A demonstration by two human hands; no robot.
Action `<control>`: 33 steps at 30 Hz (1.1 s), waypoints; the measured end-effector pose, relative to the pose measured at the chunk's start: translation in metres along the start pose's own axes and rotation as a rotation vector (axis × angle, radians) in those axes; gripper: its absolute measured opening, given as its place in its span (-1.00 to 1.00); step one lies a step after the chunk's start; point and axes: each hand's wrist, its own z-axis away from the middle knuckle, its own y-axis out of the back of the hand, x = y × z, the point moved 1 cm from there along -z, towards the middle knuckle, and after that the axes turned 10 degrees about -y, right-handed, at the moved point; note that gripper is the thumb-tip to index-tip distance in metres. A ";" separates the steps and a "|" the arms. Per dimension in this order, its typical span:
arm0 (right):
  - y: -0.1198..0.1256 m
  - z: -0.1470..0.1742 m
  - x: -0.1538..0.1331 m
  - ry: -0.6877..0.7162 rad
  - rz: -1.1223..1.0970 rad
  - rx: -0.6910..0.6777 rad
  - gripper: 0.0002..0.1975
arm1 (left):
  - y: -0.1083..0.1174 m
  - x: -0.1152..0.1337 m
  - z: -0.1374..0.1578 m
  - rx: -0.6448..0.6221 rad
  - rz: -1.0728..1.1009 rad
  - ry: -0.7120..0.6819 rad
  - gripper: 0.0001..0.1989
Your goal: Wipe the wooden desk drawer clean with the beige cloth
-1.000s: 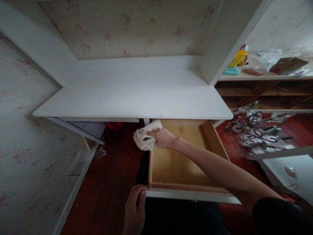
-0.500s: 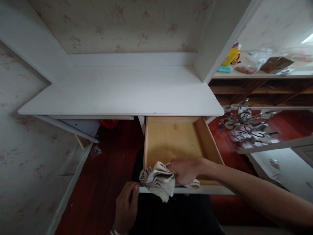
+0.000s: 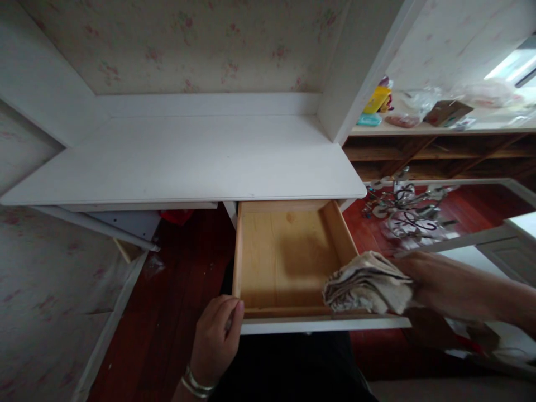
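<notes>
A wooden drawer [image 3: 272, 262] with a white front is pulled out from under the white desk [image 3: 201, 162]. My left hand [image 3: 218, 332], a metal bracelet at its wrist, is closed on the drawer's near left corner. In my right hand [image 3: 435, 282] is a bunched, folded beige cloth [image 3: 371, 285] with dark stripes. The cloth is over the drawer's right front part, and a shadow falls on the drawer bottom. My right fingers are partly hidden behind the cloth.
On the red wooden floor [image 3: 184, 279] at right lies a chandelier [image 3: 410, 209]. Behind it, a low shelf unit [image 3: 439, 131] carries plastic bags, a yellow packet [image 3: 378, 99] and a cardboard box [image 3: 448, 113]. White furniture [image 3: 498, 257] stands at the far right.
My right hand has lifted the cloth off the drawer's front edge and carried it to the right. My left hand stays at the corner. The view has shifted slightly right.
</notes>
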 end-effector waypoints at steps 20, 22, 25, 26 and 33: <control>-0.064 -0.125 0.035 0.143 0.217 0.164 -0.44 | -0.027 -0.002 0.008 0.015 -0.029 0.080 -0.77; -0.054 -0.148 0.034 0.122 0.248 0.177 -0.47 | -0.028 -0.002 0.007 0.019 -0.022 0.096 -0.76; -0.045 -0.171 0.033 0.056 0.249 0.179 -0.54 | -0.030 -0.003 0.005 0.016 -0.027 0.116 -0.76; -0.043 -0.174 0.033 0.034 0.247 0.175 -0.56 | -0.030 -0.003 0.004 0.018 -0.034 0.117 -0.76; -0.055 -0.135 0.023 0.134 0.226 0.164 -0.46 | -0.030 -0.008 0.004 -0.012 -0.019 0.091 -0.79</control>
